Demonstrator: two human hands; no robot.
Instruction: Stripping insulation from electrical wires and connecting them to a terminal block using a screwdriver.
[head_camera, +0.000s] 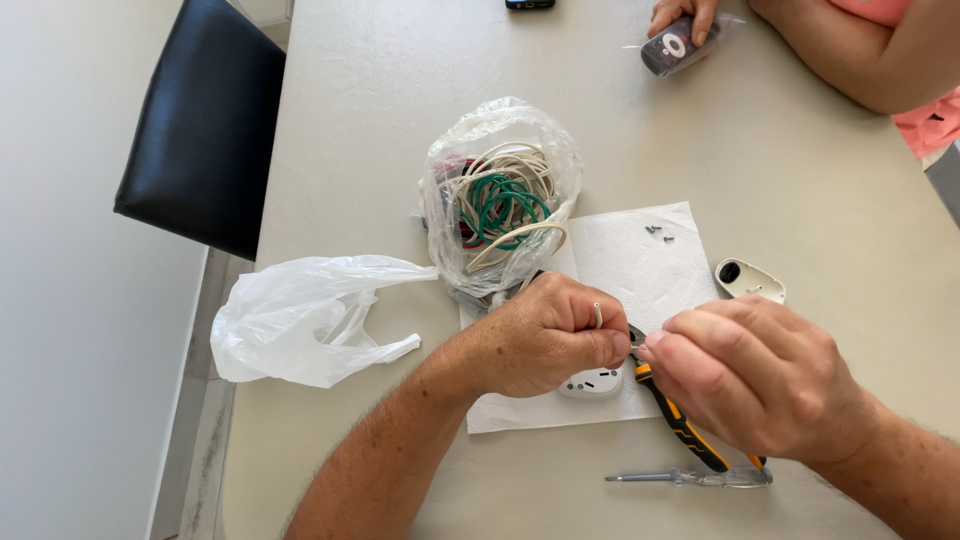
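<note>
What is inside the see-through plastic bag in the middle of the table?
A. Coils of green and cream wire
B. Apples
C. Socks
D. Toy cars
A: the clear plastic bag just beyond the left hand shows loops of green wire and cream wire through its sides, with nothing like fruit, toys or clothes in it.

Green and cream wire coils, orange-and-black pliers, white plug.
</note>
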